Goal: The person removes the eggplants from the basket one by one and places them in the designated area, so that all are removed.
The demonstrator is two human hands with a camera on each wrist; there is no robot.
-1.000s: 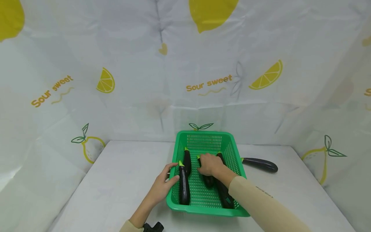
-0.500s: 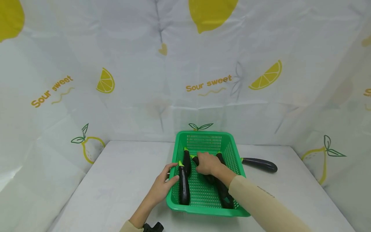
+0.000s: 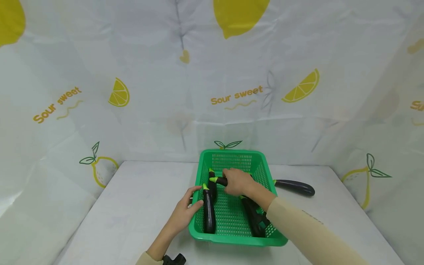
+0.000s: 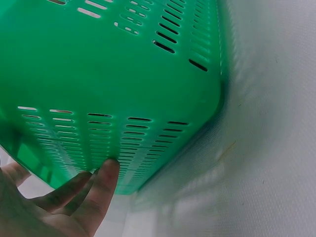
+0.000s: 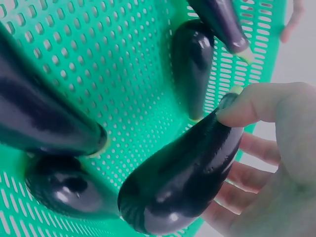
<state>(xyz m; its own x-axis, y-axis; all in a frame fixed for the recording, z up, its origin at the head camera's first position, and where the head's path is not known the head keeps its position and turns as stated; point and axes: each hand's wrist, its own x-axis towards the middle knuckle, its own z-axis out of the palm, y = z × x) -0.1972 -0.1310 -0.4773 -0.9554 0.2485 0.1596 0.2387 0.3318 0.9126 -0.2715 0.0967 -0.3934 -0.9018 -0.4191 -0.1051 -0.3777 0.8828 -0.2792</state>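
Note:
Inside the green basket (image 3: 232,240), my right hand (image 3: 239,182) grips an eggplant (image 3: 221,180) near its stem end. The right wrist view shows that eggplant (image 5: 177,173) between thumb and fingers, its round end hanging over the basket floor. My left hand (image 3: 183,213) rests at the basket's left side; in the left wrist view its fingertips touch the slotted outer wall (image 4: 113,98). Two eggplants lie along the left inside, the nearer one (image 3: 209,211) and one behind it (image 3: 212,190). Another (image 3: 253,217) lies at the right, with one more partly hidden under my right arm.
One eggplant (image 3: 294,187) lies on the white table (image 3: 132,206) just right of the basket. A printed plastic sheet (image 3: 159,129) hangs behind and at both sides. A black device (image 3: 174,260) is at my left wrist.
My right hand has turned and lifted the middle eggplant, whose stem has swung left toward the left-hand eggplants. The left hand has stayed at the basket's side.

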